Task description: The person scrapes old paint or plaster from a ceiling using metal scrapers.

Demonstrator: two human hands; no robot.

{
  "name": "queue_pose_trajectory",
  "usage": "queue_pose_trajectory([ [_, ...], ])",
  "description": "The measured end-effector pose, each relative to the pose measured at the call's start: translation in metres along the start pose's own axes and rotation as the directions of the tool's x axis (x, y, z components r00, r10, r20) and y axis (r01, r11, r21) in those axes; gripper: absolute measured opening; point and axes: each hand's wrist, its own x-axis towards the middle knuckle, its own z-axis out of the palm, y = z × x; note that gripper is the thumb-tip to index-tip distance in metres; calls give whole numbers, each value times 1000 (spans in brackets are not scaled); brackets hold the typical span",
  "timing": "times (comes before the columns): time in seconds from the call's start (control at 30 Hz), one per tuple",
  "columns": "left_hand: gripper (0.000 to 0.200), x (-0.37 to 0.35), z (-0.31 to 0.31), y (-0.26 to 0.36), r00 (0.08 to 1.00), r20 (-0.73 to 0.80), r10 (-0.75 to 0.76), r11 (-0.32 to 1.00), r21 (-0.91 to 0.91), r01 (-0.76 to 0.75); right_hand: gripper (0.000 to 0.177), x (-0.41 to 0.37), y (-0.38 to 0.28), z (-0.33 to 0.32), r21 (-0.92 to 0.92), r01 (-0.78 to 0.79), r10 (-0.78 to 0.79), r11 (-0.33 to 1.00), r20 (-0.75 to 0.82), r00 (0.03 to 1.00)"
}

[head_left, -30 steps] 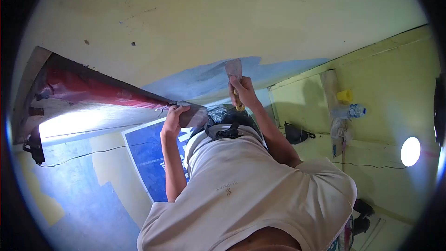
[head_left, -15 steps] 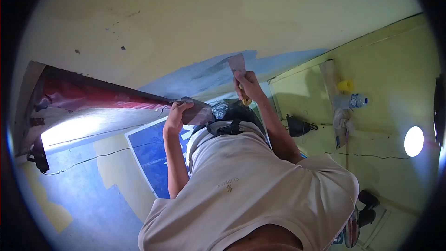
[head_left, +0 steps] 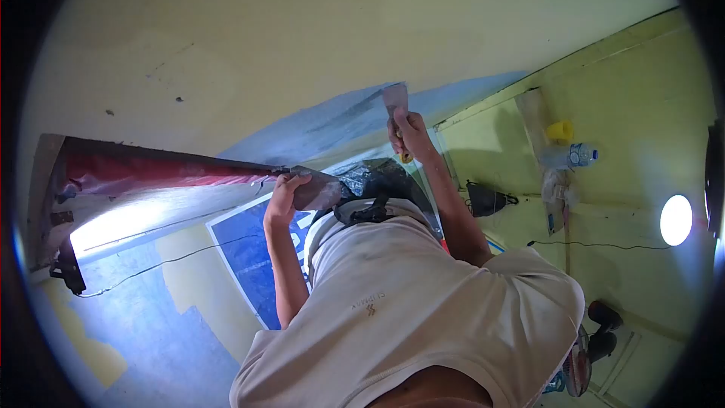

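My right hand [head_left: 410, 134] is closed round the yellow handle of a putty knife [head_left: 395, 96], whose wide blade lies at the upper edge of a blue-grey patch [head_left: 325, 125] on the cream wall. Held lower and to the left, a flat greyish plate, perhaps a second scraper blade [head_left: 317, 190], is gripped by my left hand [head_left: 284, 195], thumb on top. Whether that plate has a handle is hidden by my fingers. Small dark marks [head_left: 180, 99] dot the wall above.
On the left is a recessed opening lined with red sheeting [head_left: 151, 171], a bright light below it. To the right, a plastic bottle [head_left: 578, 156], a yellow cup [head_left: 559, 131] and a dark bag [head_left: 487, 199] stand near a board. A blue sign [head_left: 253, 257] lies behind my left arm.
My right hand and the putty knife have shifted slightly right and up along the patch's edge. The left hand keeps its hold on the plate, nearly still. The view has tilted a little.
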Motion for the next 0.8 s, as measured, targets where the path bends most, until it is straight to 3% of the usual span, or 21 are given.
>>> queue_pose_trajectory([
  [0.23, 20, -13, 2, 1, 999, 16, 34, 999, -29, -34, 56, -4, 68, -46, 61, 6, 4, 998, -161, 987],
  [0.43, 18, -13, 3, 7, 999, -33, -15, 1000, 18, 15, 59, 19, 69, -53, -110, 78, -109, 991, -321, 941],
  [0.67, 19, -12, 9, 7, 999, -51, -15, 999, 39, 17, 59, 28, 96, -60, -105, 136, -162, 985, -296, 941],
  [0.8, 20, -14, 12, 6, 994, -87, -59, 993, 100, 68, 58, 22, 98, -56, 1, 86, -81, 996, -313, 946],
])
